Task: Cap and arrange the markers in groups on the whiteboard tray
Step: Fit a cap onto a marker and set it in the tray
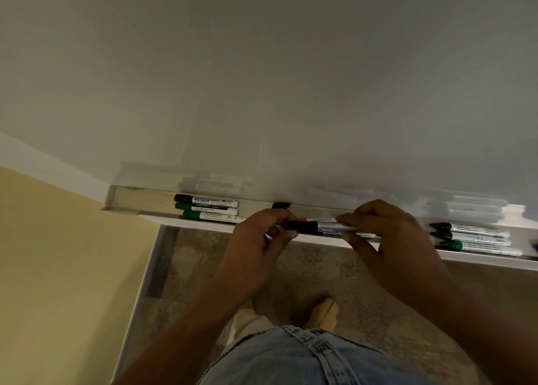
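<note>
Your left hand pinches the black marker at its cap end, your right hand grips its barrel, just above the tray middle. Red marker lies in the tray behind it.

yellow wall, mottled carpet, blue jeans

Left hand and right hand hold a black-capped marker.

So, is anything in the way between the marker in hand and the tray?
Only a red-capped marker, lying in the tray just behind the black-capped marker that the left hand and right hand hold. Bare tray shows either side.
</note>
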Demonstrator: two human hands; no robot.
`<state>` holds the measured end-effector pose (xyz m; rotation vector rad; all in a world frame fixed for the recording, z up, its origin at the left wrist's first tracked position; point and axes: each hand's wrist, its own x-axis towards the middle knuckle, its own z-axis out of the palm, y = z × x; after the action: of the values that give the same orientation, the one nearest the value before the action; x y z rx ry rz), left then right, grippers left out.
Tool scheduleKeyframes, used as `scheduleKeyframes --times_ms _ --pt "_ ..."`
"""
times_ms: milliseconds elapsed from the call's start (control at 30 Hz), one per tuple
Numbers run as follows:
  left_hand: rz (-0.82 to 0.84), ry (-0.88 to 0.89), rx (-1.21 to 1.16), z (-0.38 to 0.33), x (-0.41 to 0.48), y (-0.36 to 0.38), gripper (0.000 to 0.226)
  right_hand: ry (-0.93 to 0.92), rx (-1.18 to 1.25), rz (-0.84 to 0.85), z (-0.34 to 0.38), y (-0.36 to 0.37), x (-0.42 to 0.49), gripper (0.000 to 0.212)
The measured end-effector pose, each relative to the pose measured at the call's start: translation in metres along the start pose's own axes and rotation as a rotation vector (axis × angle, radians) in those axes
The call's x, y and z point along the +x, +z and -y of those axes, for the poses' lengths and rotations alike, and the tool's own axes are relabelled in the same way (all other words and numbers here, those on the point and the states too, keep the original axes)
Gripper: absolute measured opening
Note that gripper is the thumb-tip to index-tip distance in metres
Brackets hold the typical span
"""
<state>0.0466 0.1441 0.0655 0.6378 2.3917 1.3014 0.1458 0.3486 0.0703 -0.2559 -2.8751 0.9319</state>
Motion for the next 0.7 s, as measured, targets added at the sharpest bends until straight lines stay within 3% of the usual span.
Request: scheduleKeyframes --times_ms 267,400,467,700 --pt "0.037 -0.017 -0.130 -0.006 0.006 0.006 0.024 -0.039 0.151 0.129 0.007 0.000 0.008 0.028" --pt "-0.084 -0.258 -0.901 -0.019 0.014 0.010 0.053 -0.071 0.122 0.145 0.016 -0.002 0.006 0.025" --pt "-0.113 -0.353 -1.172 -0.021 0.018 0.009 0.066 -0.110 0.083 0.160 0.023 -0.004 0.004 0.021" --pt "-0.009 -0.293 -1.291 -0.016 0.025 0.006 0.090 -0.145 0.182 0.160 0.043 -0.013 0.002 0.025"
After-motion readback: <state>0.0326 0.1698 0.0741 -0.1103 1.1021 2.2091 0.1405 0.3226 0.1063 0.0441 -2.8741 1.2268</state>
